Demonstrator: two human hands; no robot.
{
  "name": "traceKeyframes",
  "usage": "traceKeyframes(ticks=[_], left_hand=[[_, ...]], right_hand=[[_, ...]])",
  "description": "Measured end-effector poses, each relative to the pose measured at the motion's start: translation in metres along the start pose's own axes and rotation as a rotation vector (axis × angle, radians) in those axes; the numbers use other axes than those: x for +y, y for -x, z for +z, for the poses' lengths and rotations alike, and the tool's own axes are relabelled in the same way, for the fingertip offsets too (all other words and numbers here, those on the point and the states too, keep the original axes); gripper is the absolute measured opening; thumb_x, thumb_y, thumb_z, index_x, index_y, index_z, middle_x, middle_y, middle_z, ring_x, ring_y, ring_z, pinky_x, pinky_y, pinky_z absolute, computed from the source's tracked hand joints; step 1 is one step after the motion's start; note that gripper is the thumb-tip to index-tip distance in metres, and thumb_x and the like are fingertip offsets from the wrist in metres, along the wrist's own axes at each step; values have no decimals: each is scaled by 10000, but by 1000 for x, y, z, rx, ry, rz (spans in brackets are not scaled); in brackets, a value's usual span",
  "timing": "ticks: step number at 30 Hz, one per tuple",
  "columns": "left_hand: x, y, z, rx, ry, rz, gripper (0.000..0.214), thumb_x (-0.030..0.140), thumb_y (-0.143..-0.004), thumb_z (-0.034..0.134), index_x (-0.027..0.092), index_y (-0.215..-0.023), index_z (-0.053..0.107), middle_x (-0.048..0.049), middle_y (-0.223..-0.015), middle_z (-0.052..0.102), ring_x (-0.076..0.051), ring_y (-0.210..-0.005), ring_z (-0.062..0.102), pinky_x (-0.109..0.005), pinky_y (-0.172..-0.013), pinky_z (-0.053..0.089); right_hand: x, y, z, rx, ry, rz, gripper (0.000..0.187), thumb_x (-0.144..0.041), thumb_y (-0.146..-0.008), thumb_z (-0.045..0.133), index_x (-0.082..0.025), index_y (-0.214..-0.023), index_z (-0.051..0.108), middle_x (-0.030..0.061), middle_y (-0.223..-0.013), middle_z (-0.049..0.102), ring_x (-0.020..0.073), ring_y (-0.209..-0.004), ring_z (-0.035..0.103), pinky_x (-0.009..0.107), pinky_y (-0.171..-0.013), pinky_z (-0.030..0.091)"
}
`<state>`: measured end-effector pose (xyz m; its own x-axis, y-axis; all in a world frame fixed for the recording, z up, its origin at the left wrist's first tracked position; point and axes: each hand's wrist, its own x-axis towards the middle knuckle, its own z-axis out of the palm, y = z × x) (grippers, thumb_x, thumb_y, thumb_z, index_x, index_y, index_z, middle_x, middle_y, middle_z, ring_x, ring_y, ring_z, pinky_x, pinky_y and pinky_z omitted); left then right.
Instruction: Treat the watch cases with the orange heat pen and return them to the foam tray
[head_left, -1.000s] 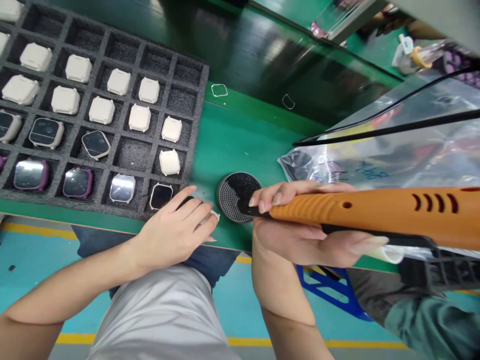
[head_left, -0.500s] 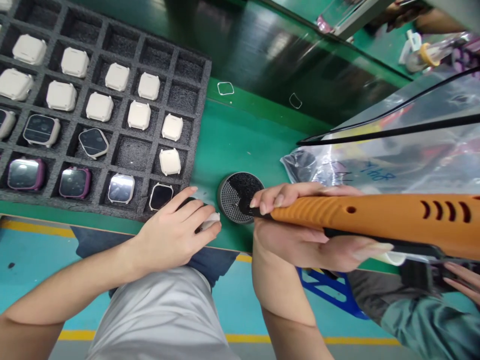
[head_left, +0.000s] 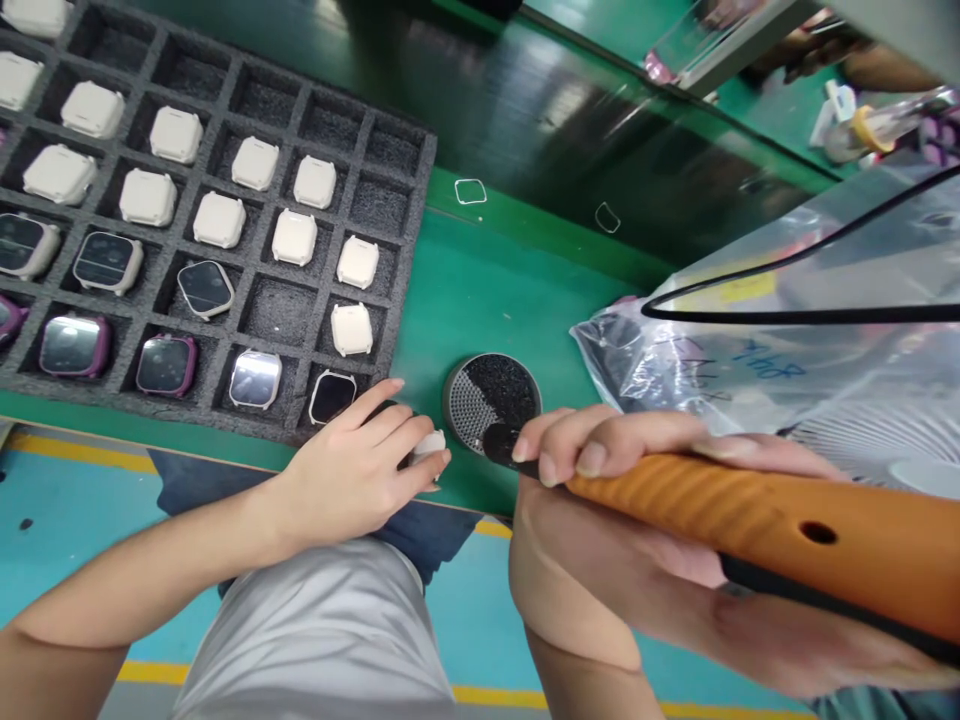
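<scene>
My right hand (head_left: 637,540) is wrapped round an orange power tool (head_left: 697,510) with a black lever along its underside. Its black nose points left over the near edge of a round, perforated dish (head_left: 469,405), which is partly covered in black material; contact between the two is unclear. Beside the dish, my left hand (head_left: 360,465) is closed on a small white piece (head_left: 429,447) with something dark behind it, mostly hidden by the fingers. Just past the left fingertips, a white-framed watch case (head_left: 331,396) lies in the corner cell of a grey foam tray (head_left: 409,270).
Several white, dark-screened and purple watch cases fill other tray cells. Two thin white frames, one a rectangular ring (head_left: 471,191), lie at the back. A clear plastic bag (head_left: 675,350) with a black cable (head_left: 787,317) across it is on the right. Another person's hand shows top right.
The rear of the orange tool has swung lower and nearer to me, its nose shifting slightly down over the dish. The left hand keeps its hold. The whole view has shifted slightly.
</scene>
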<state>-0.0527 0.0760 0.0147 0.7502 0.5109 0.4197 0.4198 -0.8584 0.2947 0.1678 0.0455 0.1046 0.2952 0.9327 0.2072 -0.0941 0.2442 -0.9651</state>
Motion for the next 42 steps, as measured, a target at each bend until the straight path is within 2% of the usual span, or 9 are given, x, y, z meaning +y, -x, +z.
traceKeyframes(ticks=[4,10,14,22,33,36,40,42], left_hand=[[0,-1,-1,1,-4,1,201,356,-1142,749,238,-1287,823,-67,-1264,808,-246,-1111,741,-577,-1325,536],[0,-2,-2,-1,-1,0,192,348,-1143,746,231,-1278,818,-68,-1261,810,-249,-1127,747,-579,-1323,545],[0,-2,-2,-1,4,3,185,342,-1146,739,225,-1265,819,-71,-1264,810,-248,-1144,748,-580,-1327,545],[1,-2,-1,-8,2,3,170,315,-1131,755,220,-1258,817,-81,-1290,811,-252,-1157,745,-577,-1333,540],[3,-2,0,3,-11,-9,141,288,-1123,751,218,-1225,819,-81,-1223,816,-240,-1087,743,-565,-1333,540],[2,-2,0,14,-13,-13,134,283,-1122,746,229,-1219,821,-80,-1229,812,-240,-1100,738,-567,-1337,533],[1,-5,-3,-57,-19,0,189,345,-1136,737,227,-1256,823,-95,-1222,794,-261,-1127,734,-603,-1337,524],[4,-8,-4,-91,-41,-4,180,308,-1140,712,219,-1247,825,-95,-1181,782,-270,-1118,734,-635,-1351,500]], right_hand=[[11,8,14,29,-85,-31,362,-640,-1028,771,-322,-1191,829,-3,-923,742,216,-731,630,448,-676,608],[29,9,15,-26,-126,-102,665,-867,-1066,496,-303,-1250,795,10,-907,737,216,-693,667,463,-610,594],[33,9,16,-32,-137,-103,761,-928,-1052,423,-293,-1237,798,12,-881,710,209,-683,663,458,-600,585],[31,5,14,-132,-109,-90,577,-819,-1044,631,-329,-1287,814,2,-905,724,210,-707,667,455,-610,597],[33,5,19,-109,-110,-62,526,-787,-1055,638,-337,-1234,842,12,-871,716,212,-676,646,442,-586,560],[40,0,16,-175,-144,-86,490,-756,-1041,685,-348,-1256,849,8,-863,724,207,-659,659,429,-570,569],[48,-11,8,-223,-192,-118,472,-734,-981,779,-363,-1263,855,-8,-847,719,197,-609,657,416,-543,574],[50,-17,1,-237,-225,-148,489,-736,-993,740,-339,-1249,865,1,-838,725,202,-587,648,429,-526,577]])
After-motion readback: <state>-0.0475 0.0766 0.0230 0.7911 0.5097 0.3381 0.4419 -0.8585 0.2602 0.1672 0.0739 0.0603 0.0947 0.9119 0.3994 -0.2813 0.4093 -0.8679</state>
